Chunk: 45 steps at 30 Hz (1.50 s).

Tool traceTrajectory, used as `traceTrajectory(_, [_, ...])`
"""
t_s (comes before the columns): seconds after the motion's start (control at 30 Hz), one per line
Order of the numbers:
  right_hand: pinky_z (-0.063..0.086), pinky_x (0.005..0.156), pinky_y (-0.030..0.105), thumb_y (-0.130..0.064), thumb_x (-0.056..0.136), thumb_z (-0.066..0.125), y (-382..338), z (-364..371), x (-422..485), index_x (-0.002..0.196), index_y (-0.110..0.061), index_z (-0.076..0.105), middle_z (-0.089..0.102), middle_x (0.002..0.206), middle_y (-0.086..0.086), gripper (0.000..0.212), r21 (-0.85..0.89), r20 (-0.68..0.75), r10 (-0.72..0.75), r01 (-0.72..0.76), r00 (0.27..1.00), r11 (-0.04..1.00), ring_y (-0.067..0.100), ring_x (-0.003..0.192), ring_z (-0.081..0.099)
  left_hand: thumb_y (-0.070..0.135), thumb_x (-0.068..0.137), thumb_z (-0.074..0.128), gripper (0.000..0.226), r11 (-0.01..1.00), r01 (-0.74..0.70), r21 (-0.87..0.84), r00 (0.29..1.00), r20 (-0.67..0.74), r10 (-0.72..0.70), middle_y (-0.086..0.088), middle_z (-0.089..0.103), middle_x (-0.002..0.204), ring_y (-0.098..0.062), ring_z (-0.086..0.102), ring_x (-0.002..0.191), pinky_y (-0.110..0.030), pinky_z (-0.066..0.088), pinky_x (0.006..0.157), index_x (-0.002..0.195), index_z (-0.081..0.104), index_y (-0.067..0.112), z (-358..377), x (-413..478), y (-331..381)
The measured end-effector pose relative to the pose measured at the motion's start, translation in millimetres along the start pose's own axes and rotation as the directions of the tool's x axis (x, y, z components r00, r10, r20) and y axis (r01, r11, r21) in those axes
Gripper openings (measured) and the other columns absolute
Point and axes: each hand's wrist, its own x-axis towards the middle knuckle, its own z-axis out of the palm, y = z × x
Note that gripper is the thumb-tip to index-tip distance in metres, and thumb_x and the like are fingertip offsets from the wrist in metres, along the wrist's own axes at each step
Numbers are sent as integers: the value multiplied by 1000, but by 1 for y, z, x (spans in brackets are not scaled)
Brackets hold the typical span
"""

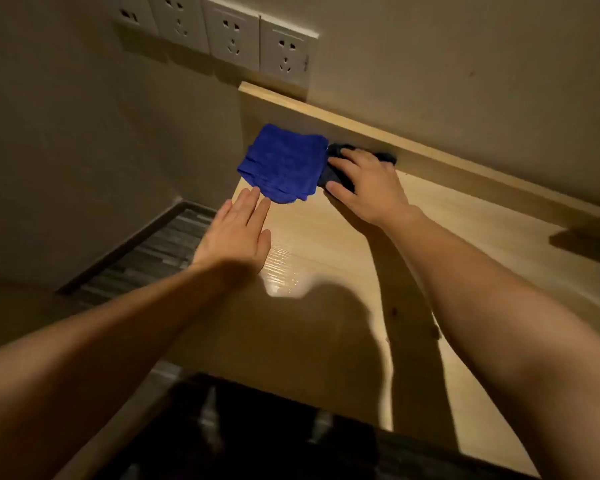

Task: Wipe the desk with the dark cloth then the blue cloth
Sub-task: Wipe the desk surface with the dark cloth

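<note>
A folded blue cloth (pixel 283 162) lies at the far left corner of the light wooden desk (pixel 326 258). Just right of it, against the desk's raised back edge, sits the dark cloth (pixel 336 151), mostly covered by my right hand (pixel 364 183), which presses down on it with fingers spread over it. My left hand (pixel 238 233) is flat and open, fingers together, with its fingertips just short of the blue cloth's near edge and nothing in it.
A raised wooden back board (pixel 430 150) runs along the wall behind the desk. A row of white wall sockets (pixel 232 36) sits above the desk's left end. The desk's left edge drops to a dark striped floor (pixel 153 254). A dark chair (pixel 257 431) is at the near edge.
</note>
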Motion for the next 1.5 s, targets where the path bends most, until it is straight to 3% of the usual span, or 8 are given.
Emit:
traceTrajectory(0.17, [31, 111, 51, -61, 105, 36, 23, 11, 14, 154, -34, 47, 45, 158, 1, 57, -69, 12, -137, 137, 991, 988, 29, 144, 38, 36, 111, 34, 65, 1000, 0, -9, 1000, 21, 0, -7, 5, 180, -21, 2, 166, -42, -2, 133, 171, 13, 19, 0, 4, -1])
traceTrajectory(0.5, [-1, 122, 64, -71, 103, 17, 8, 34, -12, 162, -48, 17, 11, 174, -7, 63, -35, 44, 37, -36, 998, 999, 24, 161, -5, 36, 110, 38, 66, 1000, -2, 31, 1000, -13, 3, -8, 12, 179, -21, 6, 165, -35, -7, 129, 170, 21, 17, 1, 3, -2])
traceTrajectory(0.87, [3, 127, 53, -59, 107, 6, -61, 52, -74, 164, -43, 10, 7, 174, -9, 59, 4, 37, 147, -147, 988, 989, 20, 161, -4, 37, 112, 30, 64, 997, -52, -48, 997, -55, 49, -7, 9, 180, -21, 3, 166, -42, 1, 134, 171, 17, 15, 7, 0, -6])
traceTrajectory(0.97, [3, 128, 51, -60, 106, 4, -86, 56, -91, 164, -42, 8, 5, 174, -9, 62, 19, 53, 136, -138, 989, 990, 17, 160, -5, 28, 112, 32, 60, 986, -92, -137, 991, -107, 78, -8, 17, 179, -21, 9, 165, -39, 2, 133, 169, 25, 14, 8, -2, -13])
traceTrajectory(1.1, [4, 128, 51, -62, 104, 6, -114, 59, -103, 165, -40, 11, 5, 174, -8, 65, 19, 58, 112, -114, 992, 993, 17, 161, -5, 18, 111, 36, 54, 920, -84, -382, 989, -147, 29, -8, 35, 172, -18, 24, 162, -36, 8, 134, 165, 38, 13, 4, -5, -17])
traceTrajectory(1.23, [3, 128, 52, -66, 103, 10, -140, 64, -108, 165, -41, 11, 4, 174, -9, 66, 19, 69, 67, -68, 995, 997, 17, 161, -4, 28, 106, 32, 56, 820, -66, -569, 993, -118, -2, -8, 50, 161, -23, 43, 151, -49, 29, 129, 156, 50, 14, 0, -10, -20])
traceTrajectory(1.4, [1, 127, 52, -65, 104, 20, -162, 64, -117, 164, -40, 15, 7, 174, -11, 66, 99, 87, -55, 46, 995, 994, 15, 160, -4, 40, 101, 33, 60, 642, -9, -767, 998, -42, -36, 7, 53, 148, -15, 48, 141, -46, 38, 122, 152, 55, 18, -10, -10, -24])
traceTrajectory(1.5, [0, 125, 42, -53, 106, 34, -158, 50, -133, 163, -37, 26, 14, 173, -12, 60, 348, 5, -41, 37, 999, 937, 11, 160, -1, 40, 102, 33, 62, 749, -101, -655, 989, -145, 6, 0, 54, 152, -22, 46, 145, -45, 34, 123, 154, 54, 12, -11, -12, -22])
